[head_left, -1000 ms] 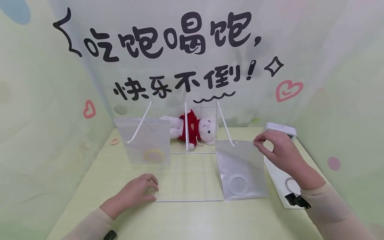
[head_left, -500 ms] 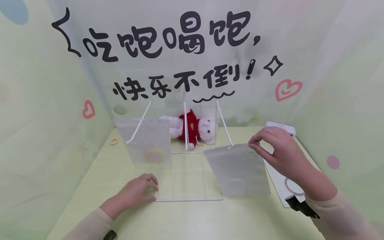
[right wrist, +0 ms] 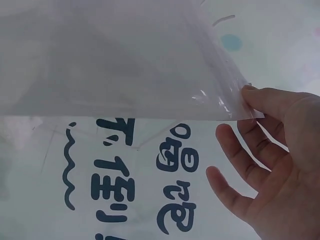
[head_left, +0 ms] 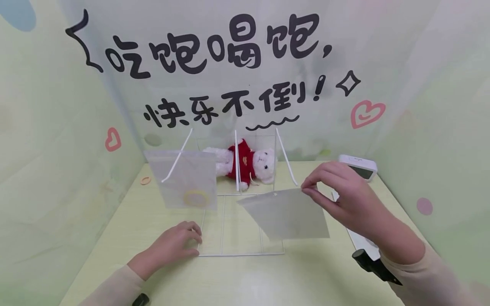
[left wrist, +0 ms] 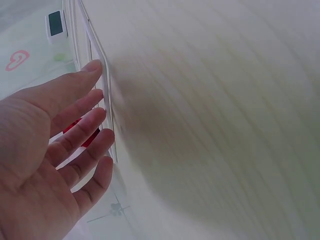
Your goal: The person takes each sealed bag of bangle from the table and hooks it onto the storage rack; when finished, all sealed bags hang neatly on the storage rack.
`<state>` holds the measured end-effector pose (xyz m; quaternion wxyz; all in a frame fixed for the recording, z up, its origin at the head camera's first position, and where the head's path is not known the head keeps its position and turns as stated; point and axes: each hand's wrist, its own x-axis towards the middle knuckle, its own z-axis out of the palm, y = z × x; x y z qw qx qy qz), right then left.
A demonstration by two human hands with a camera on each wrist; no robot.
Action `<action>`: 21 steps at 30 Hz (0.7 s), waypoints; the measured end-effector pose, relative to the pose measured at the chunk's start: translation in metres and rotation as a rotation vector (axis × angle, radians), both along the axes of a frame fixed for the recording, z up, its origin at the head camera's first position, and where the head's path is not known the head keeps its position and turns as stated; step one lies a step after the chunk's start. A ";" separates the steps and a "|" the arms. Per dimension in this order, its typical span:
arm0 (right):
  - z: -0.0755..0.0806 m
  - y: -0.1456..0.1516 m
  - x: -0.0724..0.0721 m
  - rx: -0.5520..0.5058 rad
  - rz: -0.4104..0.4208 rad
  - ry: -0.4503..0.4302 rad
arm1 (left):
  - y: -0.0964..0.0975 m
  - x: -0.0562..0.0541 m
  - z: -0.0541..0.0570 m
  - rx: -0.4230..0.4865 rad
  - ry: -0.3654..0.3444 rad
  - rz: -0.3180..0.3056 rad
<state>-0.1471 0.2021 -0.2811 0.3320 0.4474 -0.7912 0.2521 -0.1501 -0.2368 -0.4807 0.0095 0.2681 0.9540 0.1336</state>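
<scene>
My right hand (head_left: 338, 191) pinches the top corner of a clear plastic bag (head_left: 291, 216) between thumb and index finger. The bag hangs slanted, with its punched hole left of the rack's right prong tip. In the right wrist view, the bag (right wrist: 110, 65) spreads out from the thumb. My left hand (head_left: 168, 246) rests at the front left corner of the white wire rack (head_left: 245, 255), its fingertips at the wire. In the left wrist view, thumb and fingers lie loosely against the rack's edge (left wrist: 106, 87). Another clear bag (head_left: 183, 178) with a yellow ring hangs from the left prong.
Behind the rack lies a white plush bear (head_left: 264, 165) in a red top. A white device with a dark screen (head_left: 357, 168) stands back right, a white board (head_left: 361, 240) before it. An orange ring (head_left: 145, 180) lies at the left.
My right hand has moved left and slightly down with the bag, whose hole has shifted from the right prong's tip to its left. My left hand has stayed in place.
</scene>
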 end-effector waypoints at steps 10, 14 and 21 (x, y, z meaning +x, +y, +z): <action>0.013 -0.018 0.014 -0.014 0.051 0.010 | 0.002 -0.001 0.002 -0.004 0.008 -0.014; 0.017 -0.026 0.015 -0.025 0.073 0.003 | 0.001 -0.002 0.001 -0.008 0.020 -0.017; 0.021 -0.042 0.012 -0.009 0.054 -0.035 | 0.000 -0.003 -0.003 -0.013 0.031 -0.019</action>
